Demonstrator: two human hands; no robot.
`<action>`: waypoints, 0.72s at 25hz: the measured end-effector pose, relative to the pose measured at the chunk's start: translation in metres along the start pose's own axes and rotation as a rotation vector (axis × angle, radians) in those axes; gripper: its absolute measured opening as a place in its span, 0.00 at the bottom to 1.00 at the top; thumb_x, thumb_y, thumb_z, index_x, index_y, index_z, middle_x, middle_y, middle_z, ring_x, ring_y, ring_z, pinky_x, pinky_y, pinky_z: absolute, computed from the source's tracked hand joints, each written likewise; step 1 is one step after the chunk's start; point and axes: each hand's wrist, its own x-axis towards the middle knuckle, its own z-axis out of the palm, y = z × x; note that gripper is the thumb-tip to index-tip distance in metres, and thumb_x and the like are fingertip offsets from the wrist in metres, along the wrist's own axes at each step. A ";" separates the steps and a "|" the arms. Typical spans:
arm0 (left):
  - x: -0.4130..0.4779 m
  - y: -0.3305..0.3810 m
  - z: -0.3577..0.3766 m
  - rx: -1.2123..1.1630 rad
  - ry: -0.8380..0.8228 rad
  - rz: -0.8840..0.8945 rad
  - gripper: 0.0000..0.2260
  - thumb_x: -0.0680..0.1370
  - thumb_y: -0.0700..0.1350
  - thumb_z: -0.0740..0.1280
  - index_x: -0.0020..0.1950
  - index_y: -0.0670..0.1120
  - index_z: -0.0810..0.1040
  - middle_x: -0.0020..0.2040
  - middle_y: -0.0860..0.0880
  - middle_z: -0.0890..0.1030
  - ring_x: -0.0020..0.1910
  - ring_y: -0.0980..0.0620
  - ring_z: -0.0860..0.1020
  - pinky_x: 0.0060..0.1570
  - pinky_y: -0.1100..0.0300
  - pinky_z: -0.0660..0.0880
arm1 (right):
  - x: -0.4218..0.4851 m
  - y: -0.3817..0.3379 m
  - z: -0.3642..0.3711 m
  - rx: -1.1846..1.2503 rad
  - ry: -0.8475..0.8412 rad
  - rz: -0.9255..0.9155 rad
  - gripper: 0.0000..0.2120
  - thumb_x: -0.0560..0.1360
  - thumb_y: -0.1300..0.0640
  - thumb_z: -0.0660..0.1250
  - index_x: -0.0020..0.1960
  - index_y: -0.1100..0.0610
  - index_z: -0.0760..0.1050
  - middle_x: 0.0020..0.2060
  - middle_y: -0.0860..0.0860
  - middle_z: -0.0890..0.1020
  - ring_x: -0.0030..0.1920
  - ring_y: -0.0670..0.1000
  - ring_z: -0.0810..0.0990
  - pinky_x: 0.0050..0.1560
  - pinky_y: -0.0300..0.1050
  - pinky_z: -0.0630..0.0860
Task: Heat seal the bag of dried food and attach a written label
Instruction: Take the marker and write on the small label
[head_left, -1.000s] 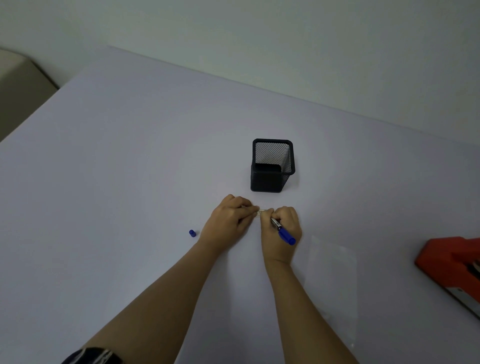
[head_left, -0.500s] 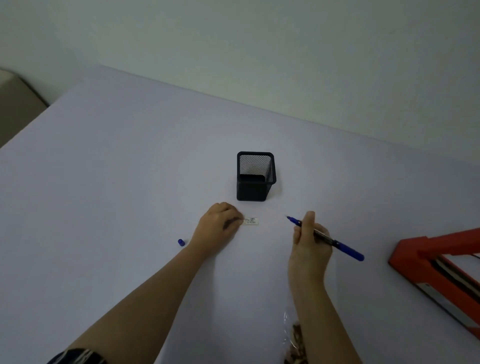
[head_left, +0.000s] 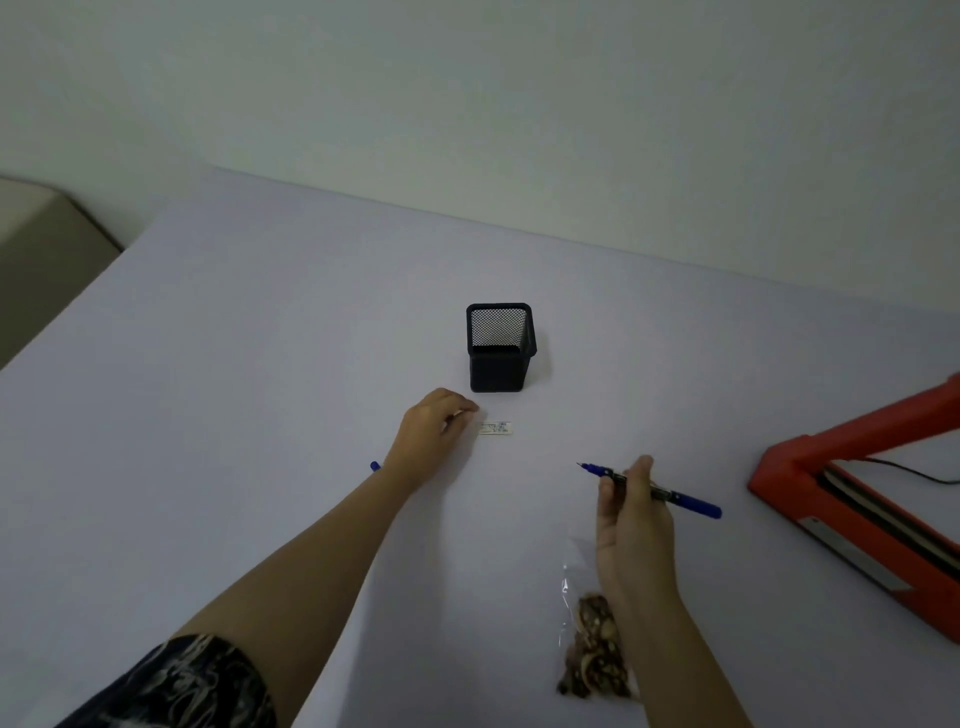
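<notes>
Label (head_left: 496, 427) flat on table (head_left: 249, 374), my left hand (head_left: 434, 434) loosely curled, empty, just beside it, my right hand (head_left: 631, 522) gripping pen (head_left: 680, 500)

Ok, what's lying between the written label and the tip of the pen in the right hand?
Nothing: in the head view only bare table separates the label from the tip of the pen held by the right hand.

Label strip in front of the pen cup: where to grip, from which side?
Grip the label by its left short end, coming from the left, where the left hand rests beside it; the right hand holds the pen. It lies flat on the table, so a fingertip probably must lift that end first.
</notes>
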 end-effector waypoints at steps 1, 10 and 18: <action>-0.006 0.002 -0.006 0.022 0.042 0.004 0.07 0.77 0.37 0.64 0.52 0.39 0.81 0.51 0.43 0.80 0.45 0.52 0.75 0.48 0.68 0.68 | -0.004 -0.002 0.003 0.015 -0.013 0.004 0.13 0.77 0.50 0.62 0.42 0.59 0.73 0.37 0.49 0.76 0.29 0.40 0.80 0.32 0.28 0.76; -0.070 -0.018 -0.039 0.452 -0.073 -0.325 0.13 0.79 0.39 0.59 0.62 0.40 0.73 0.58 0.39 0.75 0.53 0.41 0.74 0.48 0.55 0.72 | -0.045 -0.009 0.023 0.112 -0.116 0.032 0.10 0.78 0.56 0.61 0.40 0.60 0.73 0.36 0.52 0.77 0.28 0.43 0.81 0.30 0.33 0.78; -0.072 0.113 -0.067 -1.058 0.099 -0.546 0.07 0.77 0.35 0.64 0.48 0.42 0.80 0.42 0.47 0.84 0.41 0.52 0.81 0.45 0.65 0.80 | -0.054 -0.026 0.034 -0.112 -0.189 -0.109 0.08 0.77 0.57 0.62 0.43 0.62 0.74 0.38 0.52 0.77 0.37 0.45 0.79 0.36 0.31 0.79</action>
